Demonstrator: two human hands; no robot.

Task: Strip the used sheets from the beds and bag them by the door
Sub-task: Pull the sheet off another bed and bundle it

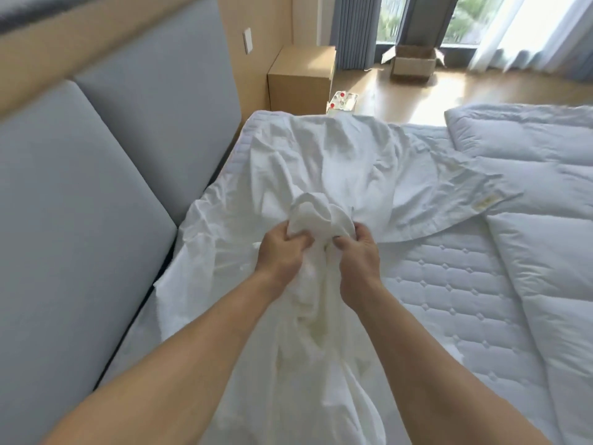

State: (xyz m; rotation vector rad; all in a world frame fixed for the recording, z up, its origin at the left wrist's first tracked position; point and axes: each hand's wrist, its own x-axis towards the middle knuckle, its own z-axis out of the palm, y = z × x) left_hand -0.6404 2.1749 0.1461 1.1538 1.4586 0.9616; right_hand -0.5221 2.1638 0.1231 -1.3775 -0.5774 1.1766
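Left hand [282,248] and right hand [356,248] are both fisted on a gathered wad of the sheet [321,162], likely to bundle it for bagging. It trails loose over the mattress [449,284]; beyond, the duvet [529,175] lies pushed aside.

Bedroom surroundings
Grey headboard [96,175] at 9 o'clock; nightstand [300,80] at 12; cardboard box [414,64] at 1.

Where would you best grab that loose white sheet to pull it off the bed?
Grip the bunched middle of the sheet, coming from the near side, as the left hand and right hand do. Its folds gather there, and the far end lies loose.
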